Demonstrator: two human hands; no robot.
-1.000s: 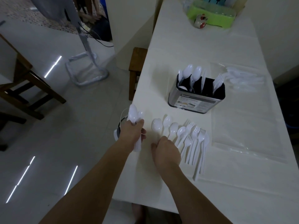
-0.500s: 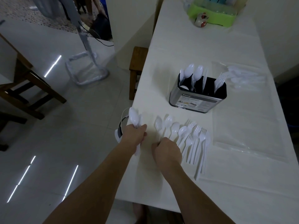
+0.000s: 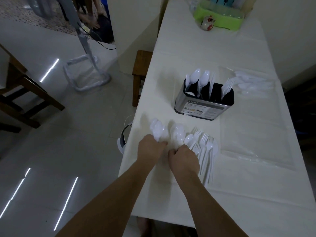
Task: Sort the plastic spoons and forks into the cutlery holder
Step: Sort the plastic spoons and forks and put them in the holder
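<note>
My left hand (image 3: 151, 148) grips a small bunch of white plastic spoons (image 3: 158, 130) by their handles, bowls pointing away from me, low over the table. Just right of it, my right hand (image 3: 183, 159) is curled round the handles of more white spoons (image 3: 177, 132) lying on the table. Right of those lie another spoon (image 3: 189, 139) and several white forks (image 3: 206, 147), fanned out. The metal cutlery holder (image 3: 204, 106) stands further back; spoons (image 3: 199, 79) stick up from its left compartments and forks (image 3: 228, 85) from its right one.
A clear plastic bag (image 3: 253, 84) with more white cutlery lies right of the holder on the white table (image 3: 256, 194). A green tray (image 3: 220, 13) and a small pot (image 3: 207, 24) sit at the far end. A wooden stool (image 3: 141, 72) stands by the table's left edge.
My left hand came down and rightwards with its spoons, close to my right hand. My right hand has gathered the loose spoons' handles, and their bowls have bunched together.
</note>
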